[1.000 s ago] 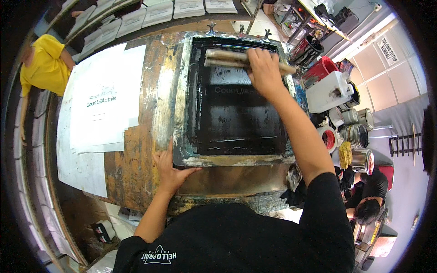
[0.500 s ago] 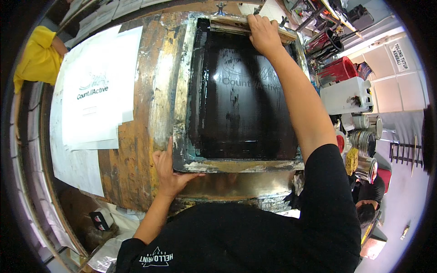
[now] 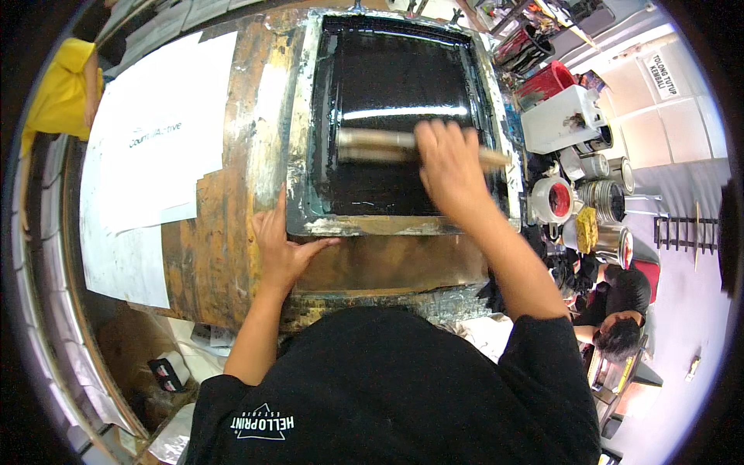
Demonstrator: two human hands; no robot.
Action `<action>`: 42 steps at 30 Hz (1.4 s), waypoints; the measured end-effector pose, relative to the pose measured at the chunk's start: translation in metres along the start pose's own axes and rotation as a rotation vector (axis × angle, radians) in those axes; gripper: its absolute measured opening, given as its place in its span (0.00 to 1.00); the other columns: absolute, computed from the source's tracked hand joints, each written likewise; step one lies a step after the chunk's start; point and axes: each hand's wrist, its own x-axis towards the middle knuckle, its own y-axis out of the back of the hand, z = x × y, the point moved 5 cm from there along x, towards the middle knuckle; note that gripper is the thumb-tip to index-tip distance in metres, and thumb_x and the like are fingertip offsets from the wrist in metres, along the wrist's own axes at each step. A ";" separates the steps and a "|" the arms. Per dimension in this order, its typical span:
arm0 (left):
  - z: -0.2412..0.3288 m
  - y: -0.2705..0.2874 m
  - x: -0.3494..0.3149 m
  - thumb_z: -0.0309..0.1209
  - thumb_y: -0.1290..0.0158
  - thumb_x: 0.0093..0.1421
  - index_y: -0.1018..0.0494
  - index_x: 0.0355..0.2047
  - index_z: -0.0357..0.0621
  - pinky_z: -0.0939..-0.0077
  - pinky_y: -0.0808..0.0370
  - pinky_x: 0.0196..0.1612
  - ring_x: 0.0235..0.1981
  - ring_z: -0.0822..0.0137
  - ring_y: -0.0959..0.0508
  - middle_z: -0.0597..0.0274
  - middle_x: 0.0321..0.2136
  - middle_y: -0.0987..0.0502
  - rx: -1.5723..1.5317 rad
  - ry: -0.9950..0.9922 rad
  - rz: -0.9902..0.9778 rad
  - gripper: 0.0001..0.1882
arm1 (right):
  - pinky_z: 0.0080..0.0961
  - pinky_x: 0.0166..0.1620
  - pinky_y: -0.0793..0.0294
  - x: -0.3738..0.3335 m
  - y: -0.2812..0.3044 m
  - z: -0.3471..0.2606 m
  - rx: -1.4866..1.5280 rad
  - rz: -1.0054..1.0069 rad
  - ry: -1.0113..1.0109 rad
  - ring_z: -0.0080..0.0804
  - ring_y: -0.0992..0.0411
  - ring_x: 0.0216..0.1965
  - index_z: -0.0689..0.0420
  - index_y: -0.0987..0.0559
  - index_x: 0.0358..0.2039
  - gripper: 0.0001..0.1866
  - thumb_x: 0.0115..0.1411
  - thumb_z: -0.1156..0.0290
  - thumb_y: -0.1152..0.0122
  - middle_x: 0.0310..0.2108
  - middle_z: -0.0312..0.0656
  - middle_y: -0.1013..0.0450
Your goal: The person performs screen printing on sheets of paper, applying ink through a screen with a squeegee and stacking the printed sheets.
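Note:
A screen printing frame with ink-stained edges lies on the stained wooden table. Dark ink coats its mesh, glossy on the far side. My right hand grips a wooden-handled squeegee, which lies crosswise over the mesh a little nearer than its middle; both are slightly blurred. The squeegee's lower edge is hard to make out. At the frame's near left corner rests my left hand, thumb and forefinger spread along the two outer sides of the corner.
White printed sheets are stacked on the table's left. Along the right stand a white jerrycan, a red-stained bucket, several cans and a yellow sponge. A person in yellow stands far left; another person is at lower right.
My right hand has pulled the squeegee from the frame's far end toward me, past the mesh's middle. Ink now covers the design seen before. My left hand stays at the corner.

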 end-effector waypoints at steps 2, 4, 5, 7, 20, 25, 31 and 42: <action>-0.001 0.000 -0.003 0.60 0.27 0.36 0.40 0.68 0.34 0.62 0.38 0.53 0.43 0.59 0.29 0.59 0.39 0.19 0.028 0.007 0.007 0.65 | 0.41 0.46 0.38 -0.030 0.016 -0.020 0.056 -0.088 -0.011 0.41 0.31 0.43 0.56 0.29 0.43 0.17 0.51 0.76 0.41 0.37 0.41 0.31; -0.003 -0.001 -0.006 0.61 0.28 0.35 0.38 0.67 0.34 0.62 0.39 0.53 0.43 0.59 0.30 0.59 0.39 0.20 0.002 0.024 0.029 0.64 | 0.41 0.47 0.38 -0.040 0.022 -0.025 0.111 -0.117 -0.007 0.43 0.32 0.45 0.57 0.31 0.46 0.24 0.47 0.76 0.34 0.39 0.43 0.32; -0.003 -0.001 -0.005 0.62 0.28 0.35 0.37 0.66 0.35 0.62 0.39 0.54 0.43 0.59 0.30 0.60 0.38 0.21 -0.037 0.035 0.044 0.64 | 0.42 0.48 0.38 -0.039 0.025 -0.020 0.102 -0.081 -0.017 0.44 0.32 0.45 0.57 0.31 0.46 0.25 0.47 0.76 0.34 0.39 0.44 0.31; -0.002 -0.001 -0.004 0.63 0.28 0.35 0.34 0.65 0.35 0.61 0.41 0.54 0.43 0.59 0.31 0.61 0.36 0.24 -0.033 0.033 0.050 0.62 | 0.42 0.48 0.38 -0.028 0.027 -0.006 0.082 -0.011 -0.035 0.45 0.32 0.46 0.58 0.31 0.47 0.25 0.47 0.75 0.34 0.40 0.44 0.31; -0.009 -0.004 -0.004 0.65 0.29 0.33 0.27 0.59 0.37 0.58 0.45 0.56 0.45 0.58 0.32 0.59 0.37 0.31 0.198 0.039 -0.044 0.59 | 0.40 0.43 0.38 -0.046 0.011 -0.028 0.102 -0.050 0.056 0.40 0.31 0.42 0.56 0.30 0.43 0.15 0.54 0.77 0.45 0.37 0.42 0.30; -0.009 -0.005 -0.004 0.64 0.29 0.32 0.28 0.60 0.38 0.57 0.45 0.56 0.45 0.58 0.32 0.59 0.37 0.31 0.263 -0.003 -0.039 0.59 | 0.40 0.45 0.40 -0.047 -0.001 -0.032 0.083 -0.205 -0.002 0.38 0.33 0.41 0.54 0.29 0.42 0.14 0.53 0.76 0.45 0.36 0.39 0.32; -0.013 -0.004 -0.004 0.65 0.29 0.32 0.32 0.65 0.38 0.59 0.46 0.52 0.40 0.61 0.34 0.63 0.34 0.32 0.218 0.015 -0.089 0.63 | 0.42 0.47 0.38 0.039 -0.040 0.019 0.024 0.000 -0.020 0.39 0.32 0.43 0.53 0.28 0.43 0.12 0.57 0.75 0.47 0.37 0.39 0.32; -0.016 -0.001 -0.003 0.66 0.29 0.30 0.32 0.65 0.38 0.60 0.45 0.51 0.39 0.62 0.34 0.64 0.33 0.32 0.166 0.051 -0.089 0.65 | 0.47 0.50 0.34 0.195 -0.110 0.107 -0.050 0.092 0.019 0.43 0.29 0.51 0.55 0.31 0.51 0.26 0.50 0.74 0.33 0.46 0.41 0.28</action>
